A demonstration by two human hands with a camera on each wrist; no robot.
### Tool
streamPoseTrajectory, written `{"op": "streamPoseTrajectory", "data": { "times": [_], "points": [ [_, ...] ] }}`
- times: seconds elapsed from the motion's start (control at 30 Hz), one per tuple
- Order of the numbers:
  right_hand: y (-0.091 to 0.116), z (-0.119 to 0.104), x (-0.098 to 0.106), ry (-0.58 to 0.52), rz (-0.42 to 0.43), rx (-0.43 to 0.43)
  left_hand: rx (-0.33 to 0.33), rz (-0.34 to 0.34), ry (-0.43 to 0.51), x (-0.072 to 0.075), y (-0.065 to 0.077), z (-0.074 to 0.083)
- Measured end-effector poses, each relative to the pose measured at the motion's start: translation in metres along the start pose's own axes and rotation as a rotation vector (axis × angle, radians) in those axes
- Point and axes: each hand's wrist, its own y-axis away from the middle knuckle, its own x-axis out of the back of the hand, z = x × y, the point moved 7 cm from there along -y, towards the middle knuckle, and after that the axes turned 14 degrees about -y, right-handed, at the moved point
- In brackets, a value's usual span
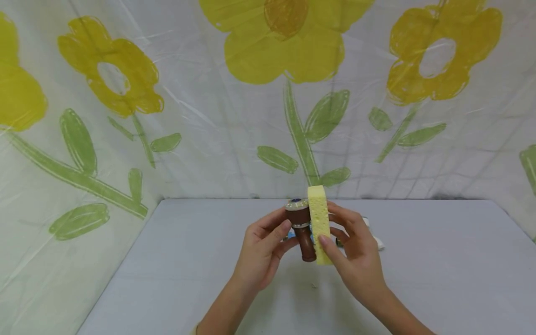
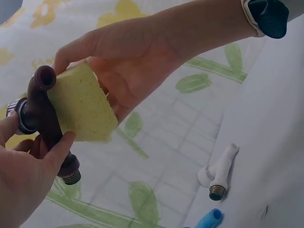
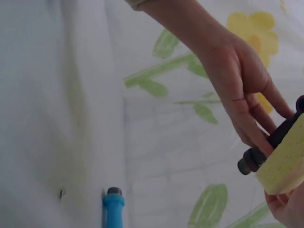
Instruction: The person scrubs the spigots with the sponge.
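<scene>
My left hand (image 1: 261, 251) holds a dark brown plastic water tap (image 1: 299, 217) between thumb and fingers, above the table. The tap has a round handle with a silvery rim and a blue centre; its threaded end (image 2: 72, 177) shows in the left wrist view. My right hand (image 1: 358, 253) grips a thick yellow sponge (image 1: 320, 223) by its sides, thumb on the near edge. One broad face of the sponge lies against the tap's body. Some fingers of both hands are hidden behind the tap and sponge.
On the pale table (image 1: 167, 279) behind the hands lie a white tap (image 2: 223, 171) and a blue tap (image 3: 114, 211), partly hidden in the head view. A tiny dark scrap (image 1: 313, 285) lies nearer. A flowered curtain (image 1: 209, 139) hangs behind the table.
</scene>
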Motion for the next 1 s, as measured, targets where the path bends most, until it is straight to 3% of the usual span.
{"op": "streamPoseTrajectory", "data": {
  "times": [0.2,0.33,0.43,0.67,1.0],
  "points": [
    [0.000,0.000,0.001,0.008,0.003,-0.012,-0.081,-0.001,-0.028,0.003,-0.001,0.002],
    [0.001,0.001,0.001,-0.004,0.007,-0.022,-0.098,0.070,-0.100,0.004,0.000,0.005],
    [0.003,0.002,0.000,-0.019,0.008,-0.029,-0.071,0.115,-0.129,0.004,0.002,0.006],
    [0.005,0.001,0.000,-0.014,0.045,-0.051,-0.003,0.071,-0.065,0.005,0.003,0.001],
    [-0.001,-0.003,-0.002,0.047,0.003,-0.001,0.099,0.162,-0.118,0.013,0.001,0.002]
  ]
}}
